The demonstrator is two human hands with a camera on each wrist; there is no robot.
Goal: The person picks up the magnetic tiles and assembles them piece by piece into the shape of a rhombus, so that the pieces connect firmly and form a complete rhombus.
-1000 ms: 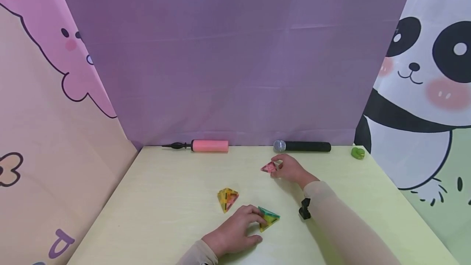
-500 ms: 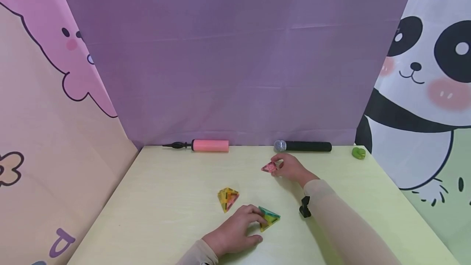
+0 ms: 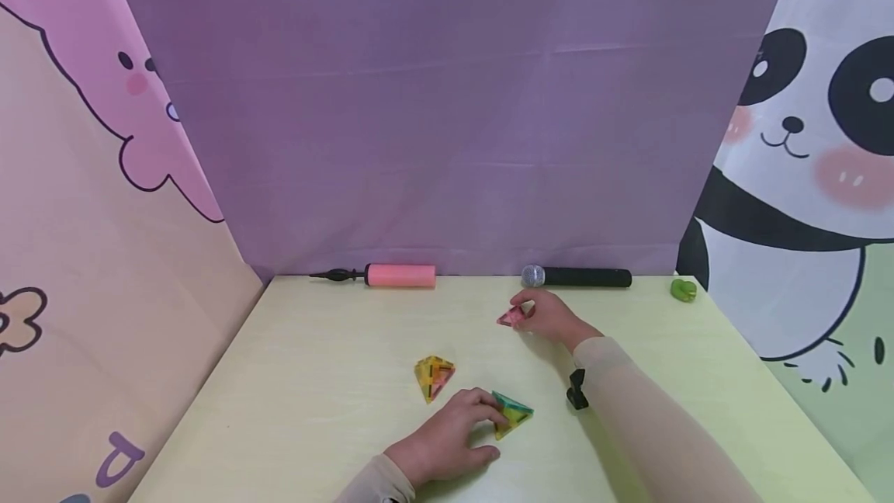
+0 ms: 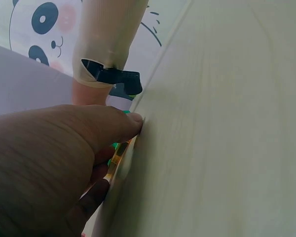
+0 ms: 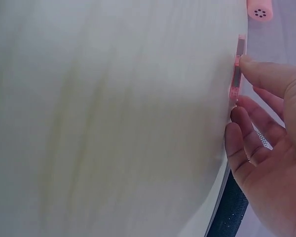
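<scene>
Barely shifted, the right hand (image 3: 552,318) pinches a translucent pink tile (image 3: 511,317), left hand (image 3: 447,439) touching a green-yellow piece (image 3: 515,413).

A panda wall (image 3: 782,286), pink cartoon wall (image 3: 91,200) and purple backdrop (image 3: 447,115) suggest a children's playroom.

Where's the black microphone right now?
In the head view, the microphone lies along the far edge of the table, right of the pink pump and just beyond the right hand.
</scene>
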